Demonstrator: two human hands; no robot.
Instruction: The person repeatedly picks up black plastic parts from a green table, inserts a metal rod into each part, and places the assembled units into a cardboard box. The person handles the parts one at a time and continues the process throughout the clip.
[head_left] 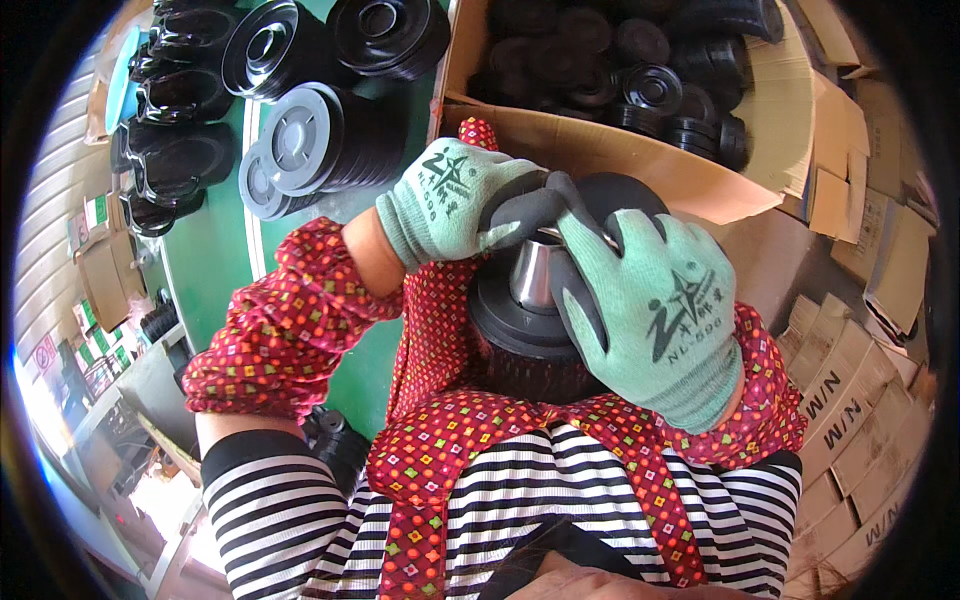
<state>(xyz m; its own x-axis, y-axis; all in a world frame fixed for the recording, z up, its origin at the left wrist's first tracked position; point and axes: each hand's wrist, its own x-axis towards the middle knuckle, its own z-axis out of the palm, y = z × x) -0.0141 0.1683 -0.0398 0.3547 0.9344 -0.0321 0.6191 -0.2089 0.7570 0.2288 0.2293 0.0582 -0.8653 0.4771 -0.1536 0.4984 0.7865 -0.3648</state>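
Note:
A silver metal cone [534, 273] stands on a black round plastic part [518, 325], which tops a stack held close against my apron. Both hands wear green knit gloves with dark grey fingertips. My left hand [460, 205] is closed in a pinch at the cone's upper rim; whatever lies between its fingertips is hidden. From the other side, my right hand [650, 300] wraps its fingers over the cone's top, thumb along its flank. The two hands' fingertips meet above the cone. Behind the right fingers shows another dark round piece [622, 197].
On the green table [205, 265] at left lie stacks of grey discs [297, 140], black round lids [385, 35] and several glossy black curved parts [180, 165]. An open cardboard box [620, 150] holding black round parts stands ahead at right. Flattened cartons [850, 430] lie at right.

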